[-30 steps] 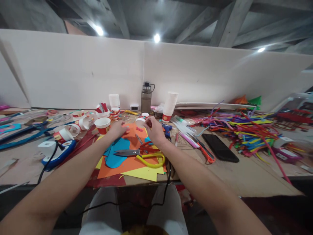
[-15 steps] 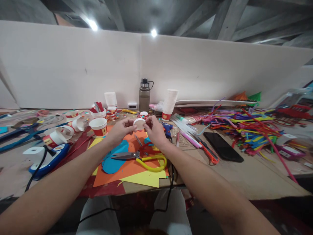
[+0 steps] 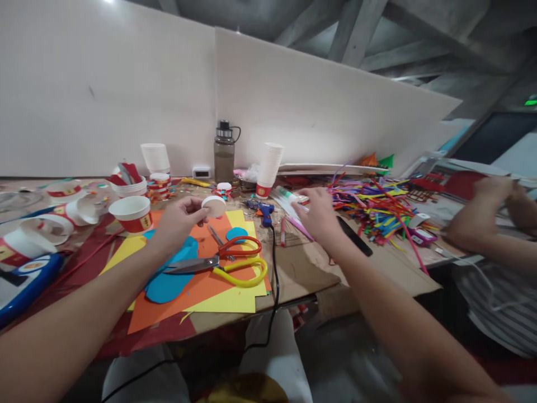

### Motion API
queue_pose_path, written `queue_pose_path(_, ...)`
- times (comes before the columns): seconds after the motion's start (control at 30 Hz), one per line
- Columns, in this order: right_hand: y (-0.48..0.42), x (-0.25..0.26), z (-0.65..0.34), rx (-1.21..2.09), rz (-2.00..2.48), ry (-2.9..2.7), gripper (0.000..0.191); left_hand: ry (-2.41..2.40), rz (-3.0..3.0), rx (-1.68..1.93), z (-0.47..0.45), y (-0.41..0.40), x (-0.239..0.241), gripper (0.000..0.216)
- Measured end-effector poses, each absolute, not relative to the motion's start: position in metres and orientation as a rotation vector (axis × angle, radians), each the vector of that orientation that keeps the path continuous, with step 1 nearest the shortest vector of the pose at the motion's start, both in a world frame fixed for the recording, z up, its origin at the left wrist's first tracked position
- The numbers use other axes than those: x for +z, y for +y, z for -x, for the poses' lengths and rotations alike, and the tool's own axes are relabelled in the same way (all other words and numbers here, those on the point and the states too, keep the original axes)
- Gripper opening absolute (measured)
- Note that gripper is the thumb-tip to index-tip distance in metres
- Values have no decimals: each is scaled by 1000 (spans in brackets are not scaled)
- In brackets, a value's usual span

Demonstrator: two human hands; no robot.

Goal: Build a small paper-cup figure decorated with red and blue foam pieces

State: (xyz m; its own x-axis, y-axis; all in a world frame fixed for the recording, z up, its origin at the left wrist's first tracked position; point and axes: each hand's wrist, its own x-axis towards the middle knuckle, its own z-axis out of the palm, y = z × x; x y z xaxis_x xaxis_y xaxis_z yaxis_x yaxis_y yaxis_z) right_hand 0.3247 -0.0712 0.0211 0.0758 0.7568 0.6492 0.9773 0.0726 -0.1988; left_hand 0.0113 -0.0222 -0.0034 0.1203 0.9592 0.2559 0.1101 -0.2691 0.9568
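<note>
My left hand (image 3: 178,220) pinches a small white round cup piece (image 3: 214,206) above the orange paper (image 3: 197,282). My right hand (image 3: 318,215) has its fingers spread and reaches over the clear glue sticks and pens (image 3: 290,210), just left of the black phone (image 3: 354,236). It holds nothing that I can see. Scissors with red and yellow handles (image 3: 222,261) lie on the orange and yellow sheets between my arms. A small blue glue gun (image 3: 260,209) lies beyond them, its black cord running off the table edge.
Red-banded paper cups (image 3: 131,213) crowd the left; a cup stack (image 3: 267,169) and a bottle (image 3: 224,151) stand by the white wall. A heap of coloured pipe cleaners (image 3: 377,204) fills the right. Another person's hand and arm (image 3: 474,224) work at far right.
My right hand has let go of the white cup piece and moved right toward the glue sticks. My left hand alone keeps the piece. The view has swung right, showing another person.
</note>
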Motion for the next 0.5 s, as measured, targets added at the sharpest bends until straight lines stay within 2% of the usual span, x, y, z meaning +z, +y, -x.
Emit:
queue_pose_path(0.13,-104,16,-390,-617,2298,-1499,51,1044,-1540,1264,-11,-20,-8,24)
queue_pose_path(0.23,-118,9,-418,-374,2684,-1331,74,1037,-1550,1251,-11,-20,-9,25)
queue_pose_path(0.33,-121,3,-431,-142,2856,-1313,92,1037,-1572,1246,-11,-20,-10,25)
queue_pose_path(0.4,-118,0,-435,-88,2909,-1341,99,1030,-1564,1245,-12,-20,-11,25)
queue_pose_path(0.5,-111,-4,-440,-78,2943,-1358,98,1027,-1542,1242,-12,-19,-13,24)
